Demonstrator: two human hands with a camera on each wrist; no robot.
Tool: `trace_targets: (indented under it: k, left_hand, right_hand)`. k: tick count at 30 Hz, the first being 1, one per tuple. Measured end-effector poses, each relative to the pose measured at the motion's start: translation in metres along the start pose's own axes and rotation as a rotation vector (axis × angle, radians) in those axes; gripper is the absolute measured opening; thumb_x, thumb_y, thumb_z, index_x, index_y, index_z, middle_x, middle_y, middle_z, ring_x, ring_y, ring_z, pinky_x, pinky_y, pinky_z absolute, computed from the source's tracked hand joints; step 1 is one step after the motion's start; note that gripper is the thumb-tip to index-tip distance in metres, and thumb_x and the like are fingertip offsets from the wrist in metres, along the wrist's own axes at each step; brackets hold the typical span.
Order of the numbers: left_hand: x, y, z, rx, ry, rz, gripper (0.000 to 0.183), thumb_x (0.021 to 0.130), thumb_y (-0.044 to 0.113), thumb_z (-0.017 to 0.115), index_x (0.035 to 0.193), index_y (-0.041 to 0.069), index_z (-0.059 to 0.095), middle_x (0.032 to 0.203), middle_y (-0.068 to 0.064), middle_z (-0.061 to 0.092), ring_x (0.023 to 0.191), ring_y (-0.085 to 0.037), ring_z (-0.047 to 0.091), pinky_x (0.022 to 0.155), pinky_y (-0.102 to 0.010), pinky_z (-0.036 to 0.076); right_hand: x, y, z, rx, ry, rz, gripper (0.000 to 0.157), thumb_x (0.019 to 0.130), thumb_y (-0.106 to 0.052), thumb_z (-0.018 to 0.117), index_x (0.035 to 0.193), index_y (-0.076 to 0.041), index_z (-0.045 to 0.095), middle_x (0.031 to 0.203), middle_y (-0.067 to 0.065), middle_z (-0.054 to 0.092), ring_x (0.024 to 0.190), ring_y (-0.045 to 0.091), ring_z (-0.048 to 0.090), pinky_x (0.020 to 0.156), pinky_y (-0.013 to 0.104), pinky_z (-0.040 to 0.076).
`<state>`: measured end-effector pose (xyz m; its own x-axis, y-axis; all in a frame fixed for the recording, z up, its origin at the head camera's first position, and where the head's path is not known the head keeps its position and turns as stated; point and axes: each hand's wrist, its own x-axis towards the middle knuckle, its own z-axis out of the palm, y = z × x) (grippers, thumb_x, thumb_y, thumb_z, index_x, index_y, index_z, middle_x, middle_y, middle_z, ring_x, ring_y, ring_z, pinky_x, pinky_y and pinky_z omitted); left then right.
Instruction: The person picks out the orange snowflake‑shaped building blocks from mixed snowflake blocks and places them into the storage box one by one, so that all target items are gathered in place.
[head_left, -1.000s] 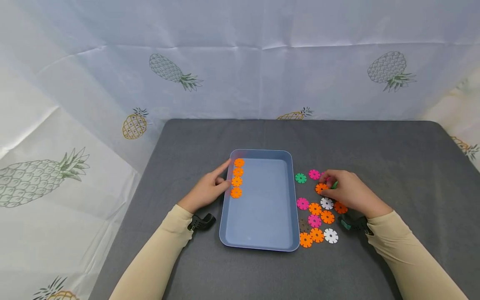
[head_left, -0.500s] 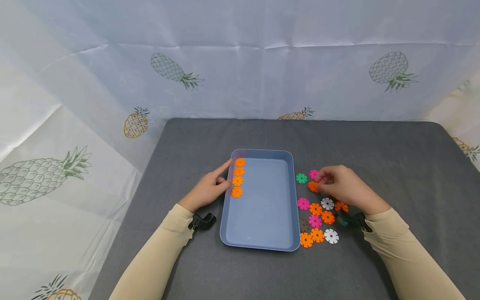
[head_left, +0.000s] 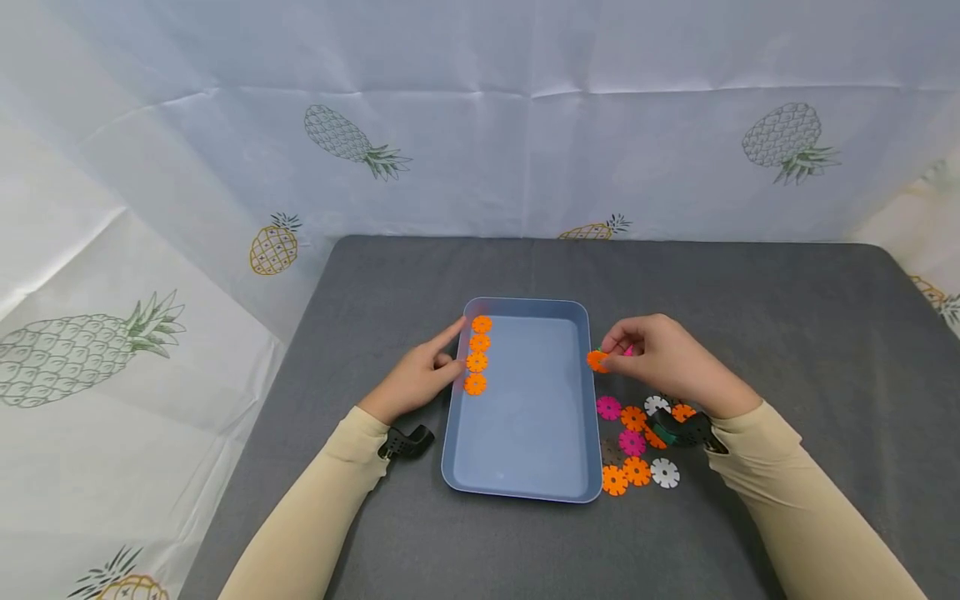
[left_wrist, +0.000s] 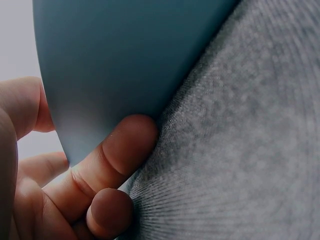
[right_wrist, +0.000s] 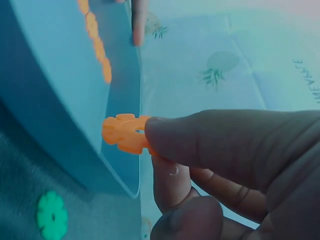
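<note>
My right hand [head_left: 667, 358] pinches an orange notched disc [right_wrist: 125, 133] between thumb and fingertips, at the right rim of the blue tray [head_left: 525, 433]. A green notched disc [right_wrist: 52, 216] lies on the table below that rim in the right wrist view. My left hand [head_left: 411, 379] holds the tray's left side, thumb over the rim and index finger stretched along it. In the left wrist view, other fingers [left_wrist: 131, 142] press on the tray's outer wall. Inside the tray, several orange discs [head_left: 477, 362] form a column along the left wall.
Right of the tray, loose discs lie on the grey table [head_left: 720, 292]: several orange ones, pink ones such as this pink disc [head_left: 608, 407], a white disc [head_left: 665, 472] and a brown disc [head_left: 611, 452]. A pineapple-print cloth [head_left: 525, 167] hangs behind the table.
My right hand has moved left, carrying the orange disc from among the loose discs to the tray's right rim. The left hand stays at the tray's left side.
</note>
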<state>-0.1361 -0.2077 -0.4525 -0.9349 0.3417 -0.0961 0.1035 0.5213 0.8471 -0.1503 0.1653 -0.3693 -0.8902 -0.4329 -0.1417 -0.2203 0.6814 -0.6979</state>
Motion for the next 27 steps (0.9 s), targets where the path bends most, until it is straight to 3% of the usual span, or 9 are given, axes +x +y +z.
trace_targets:
  k: [9, 16, 27]
  left_hand:
    - [0.000, -0.001, 0.000, -0.010, 0.009, 0.003, 0.073, 0.102, 0.021, 0.057, 0.168, 0.031, 0.028, 0.058, 0.007, 0.039, 0.053, -0.012, 0.027, 0.058, -0.028, 0.027]
    - [0.001, -0.001, 0.001, -0.006, 0.014, 0.003, 0.073, 0.102, 0.022, 0.058, 0.168, 0.031, 0.029, 0.058, 0.007, 0.040, 0.053, -0.011, 0.028, 0.059, -0.028, 0.028]
    - [0.001, -0.001, 0.001, 0.015, 0.016, 0.014, 0.073, 0.102, 0.022, 0.058, 0.168, 0.031, 0.028, 0.058, 0.007, 0.041, 0.052, -0.009, 0.027, 0.059, -0.028, 0.029]
  right_hand:
    - [0.017, -0.014, 0.011, 0.062, -0.020, -0.023, 0.004, 0.092, -0.012, 0.078, 0.095, -0.010, 0.076, 0.090, 0.002, 0.072, 0.078, 0.022, 0.064, 0.072, 0.029, 0.052]
    - [0.028, -0.021, 0.025, 0.061, -0.039, -0.033, 0.003, 0.093, -0.007, 0.076, 0.095, -0.005, 0.076, 0.089, 0.004, 0.072, 0.075, 0.020, 0.062, 0.068, 0.029, 0.051]
    - [0.040, -0.027, 0.056, 0.039, -0.086, -0.045, 0.004, 0.093, -0.012, 0.078, 0.090, -0.010, 0.076, 0.087, 0.001, 0.069, 0.073, 0.019, 0.056, 0.064, 0.033, 0.049]
